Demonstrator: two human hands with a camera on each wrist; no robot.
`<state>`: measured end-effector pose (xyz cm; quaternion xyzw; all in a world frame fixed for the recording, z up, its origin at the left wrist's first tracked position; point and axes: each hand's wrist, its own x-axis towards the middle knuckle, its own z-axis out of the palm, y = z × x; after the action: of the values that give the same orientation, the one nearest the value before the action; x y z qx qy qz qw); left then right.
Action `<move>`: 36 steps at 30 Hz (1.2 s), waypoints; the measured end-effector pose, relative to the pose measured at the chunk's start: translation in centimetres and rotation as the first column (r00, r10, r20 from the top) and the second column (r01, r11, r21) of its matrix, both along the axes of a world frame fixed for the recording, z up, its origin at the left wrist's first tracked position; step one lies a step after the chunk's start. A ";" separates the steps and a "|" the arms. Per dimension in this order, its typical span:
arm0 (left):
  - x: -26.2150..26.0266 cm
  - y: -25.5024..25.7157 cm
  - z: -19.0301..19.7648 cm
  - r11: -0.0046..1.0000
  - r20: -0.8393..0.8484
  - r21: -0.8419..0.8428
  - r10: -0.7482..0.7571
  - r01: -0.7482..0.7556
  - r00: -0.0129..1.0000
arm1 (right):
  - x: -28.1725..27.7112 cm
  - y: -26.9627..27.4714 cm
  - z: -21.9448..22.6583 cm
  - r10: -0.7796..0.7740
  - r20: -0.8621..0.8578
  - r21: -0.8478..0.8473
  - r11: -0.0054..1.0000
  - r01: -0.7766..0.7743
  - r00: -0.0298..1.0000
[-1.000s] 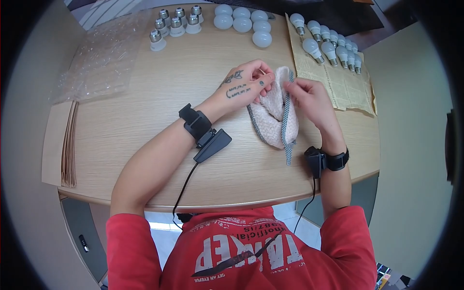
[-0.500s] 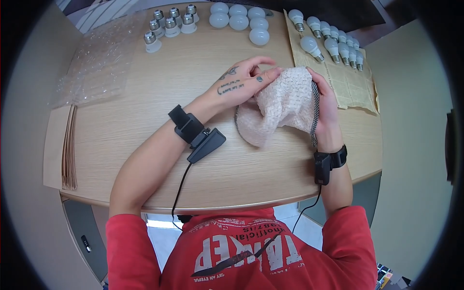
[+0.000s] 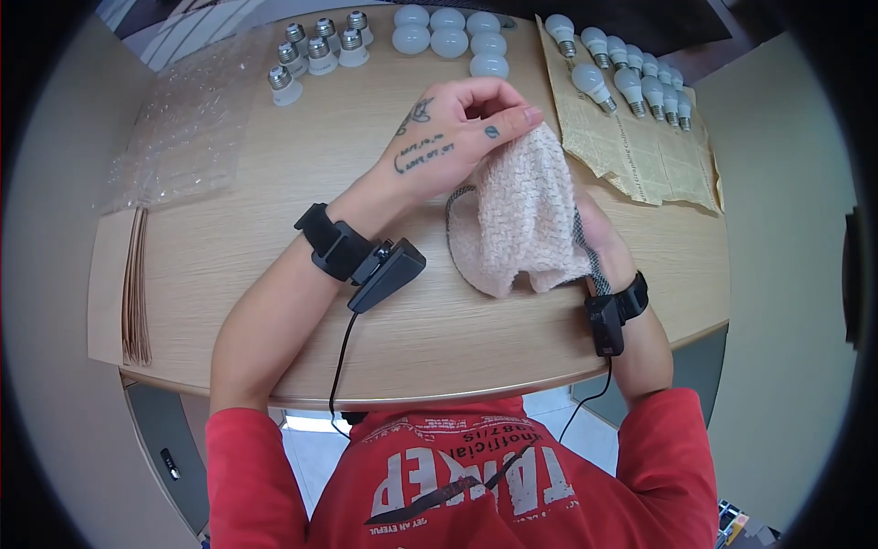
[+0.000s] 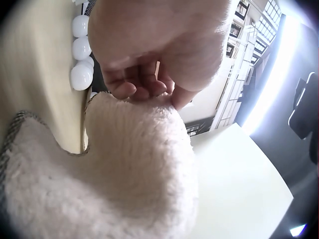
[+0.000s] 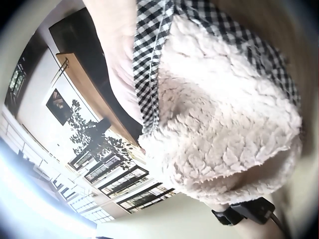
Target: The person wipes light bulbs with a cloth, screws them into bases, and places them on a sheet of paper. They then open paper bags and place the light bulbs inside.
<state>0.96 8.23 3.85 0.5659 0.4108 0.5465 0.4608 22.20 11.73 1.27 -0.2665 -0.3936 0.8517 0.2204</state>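
Observation:
A fluffy pale pink cloth with a black-and-white checked border hangs above the table between the two hands. My left hand pinches its upper edge between thumb and fingers; in the left wrist view the fingertips press into the pile. At the cloth's right side is my right hand, its fingers hidden behind the fabric. In the right wrist view, the checked border lies along that hand's palm, and the cloth folds over in front of it.
Upright white bulb bases with metal screw caps stand at the back left. Round white bulb covers sit at the back middle. Complete bulbs lie on printed brown paper at the right. Bubble wrap and folded cardboard are at the left.
The cloth was bunched between both hands, then spread open and lifted. My left hand has moved up, drawing the cloth's top edge with it. My right hand has moved lower, behind the cloth.

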 end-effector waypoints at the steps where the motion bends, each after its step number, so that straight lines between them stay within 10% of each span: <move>1: -0.1 -0.1 0.0 1.000 -0.028 -0.027 -0.001 0.000 1.000 | 0.3 0.3 -0.5 0.049 -0.051 -0.017 0.999 -0.050 0.997; 10: -2.4 1.1 -0.9 0.966 -0.354 0.036 0.253 -0.257 0.901 | 0.7 1.2 -1.6 -0.094 0.016 -0.054 0.994 0.095 0.995; 13: -5.2 1.5 -0.6 0.906 -0.551 0.151 0.409 -0.396 0.727 | 1.5 1.5 -2.1 -0.133 -0.192 -0.135 0.985 0.108 0.972; 16: -8.8 2.1 -1.4 0.749 -0.674 0.536 0.657 -0.389 0.337 | 2.0 1.7 -2.2 -0.097 -0.313 -0.124 0.990 0.061 0.945; 19: -11.1 2.1 -1.5 0.727 -0.703 0.501 0.658 -0.469 0.269 | 1.8 1.7 -2.0 -0.092 -0.332 -0.082 0.994 0.069 0.939; 22: -11.8 2.2 -2.1 0.718 -0.712 0.490 0.657 -0.494 0.250 | 0.6 0.2 -0.1 -0.299 0.077 0.050 0.954 0.296 0.951; 25: -10.9 2.6 -2.9 0.771 -0.731 0.438 0.605 -0.462 0.317 | 1.3 0.9 -1.1 -0.226 -0.127 -0.040 0.974 0.223 0.966; 36: -3.0 6.7 -3.3 0.884 -0.793 0.416 0.467 -0.214 0.391 | -0.3 0.2 0.6 -0.474 0.066 0.021 0.881 0.473 0.878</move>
<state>-2.07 14.93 0.56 0.7186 0.6238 0.3072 -0.0131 21.94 11.96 1.87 -0.3835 -0.3255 0.7616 0.4086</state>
